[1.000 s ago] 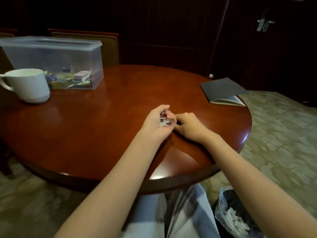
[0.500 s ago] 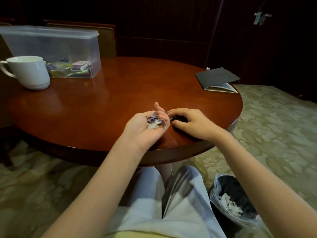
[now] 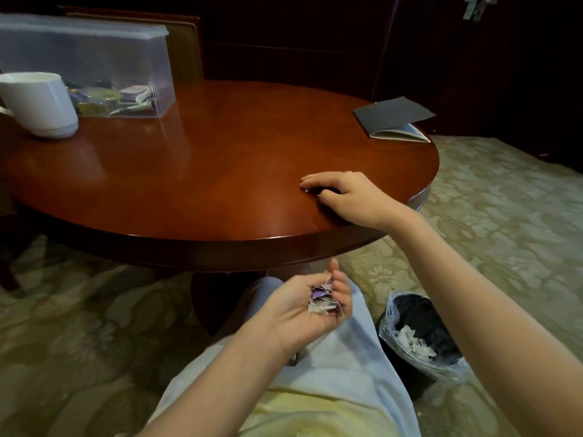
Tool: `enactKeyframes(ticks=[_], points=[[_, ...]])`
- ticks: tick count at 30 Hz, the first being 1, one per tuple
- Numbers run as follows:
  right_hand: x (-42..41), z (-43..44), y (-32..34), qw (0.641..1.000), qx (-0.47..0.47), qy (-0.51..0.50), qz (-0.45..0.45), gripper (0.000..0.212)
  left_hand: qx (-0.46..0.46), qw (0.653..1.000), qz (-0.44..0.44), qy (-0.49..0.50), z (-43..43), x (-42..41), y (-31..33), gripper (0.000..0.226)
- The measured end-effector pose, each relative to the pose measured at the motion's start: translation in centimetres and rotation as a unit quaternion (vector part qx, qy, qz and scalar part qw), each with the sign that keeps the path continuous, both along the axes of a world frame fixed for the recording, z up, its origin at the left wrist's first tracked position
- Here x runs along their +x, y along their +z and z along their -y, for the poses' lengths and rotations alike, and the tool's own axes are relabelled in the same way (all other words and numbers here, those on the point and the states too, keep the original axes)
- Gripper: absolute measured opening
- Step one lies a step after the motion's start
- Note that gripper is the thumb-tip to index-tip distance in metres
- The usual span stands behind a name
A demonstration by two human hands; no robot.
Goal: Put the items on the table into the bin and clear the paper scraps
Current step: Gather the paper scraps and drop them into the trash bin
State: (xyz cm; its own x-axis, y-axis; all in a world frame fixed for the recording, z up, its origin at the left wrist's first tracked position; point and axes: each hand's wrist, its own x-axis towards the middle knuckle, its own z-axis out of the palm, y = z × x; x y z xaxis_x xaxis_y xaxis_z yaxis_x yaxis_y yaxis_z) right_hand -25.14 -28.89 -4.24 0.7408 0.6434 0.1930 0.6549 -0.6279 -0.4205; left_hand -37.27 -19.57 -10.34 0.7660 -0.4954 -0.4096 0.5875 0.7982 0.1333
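My left hand (image 3: 307,305) is below the table's front edge, over my lap, palm up, cupping a small heap of purple and white paper scraps (image 3: 321,299). My right hand (image 3: 340,192) rests on the round red-brown table (image 3: 205,171) near its front right edge, fingers bent over something small and dark that I cannot make out. A black waste bin (image 3: 416,335) with a clear liner stands on the floor to the right of my knee, with white scraps inside. A clear plastic storage bin (image 3: 91,61) holding several small items sits at the table's back left.
A white mug (image 3: 38,102) stands in front of the storage bin at the left. A dark folded booklet (image 3: 394,118) lies at the table's far right edge. A chair back shows behind the table. Patterned carpet surrounds it.
My left hand has come off the table with the scraps and dropped down over my lap, closer to the waste bin. My right hand has stayed on the table.
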Motion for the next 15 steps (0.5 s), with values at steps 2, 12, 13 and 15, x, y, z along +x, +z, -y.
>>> enactKeyframes(ticks=[2,12,13,15], points=[[-0.5,0.0,-0.2,1.000,-0.005,-0.003,0.009,0.036,0.042,0.999,-0.021,0.005,0.5,0.9,-1.3,0.020],[-2.9,-0.3,-4.8,0.938,0.153,-0.039,0.309,0.037,0.081,0.990,-0.071,0.086,1.1,5.4,-3.6,0.028],[-2.6,-0.6,-5.3,0.915,0.193,-0.039,0.353,0.034,0.081,0.989,-0.070,0.098,1.1,5.5,-3.5,0.029],[-1.9,-0.8,-6.0,0.882,0.236,-0.035,0.407,0.032,0.070,0.988,-0.065,0.121,1.2,5.6,-2.6,0.028]])
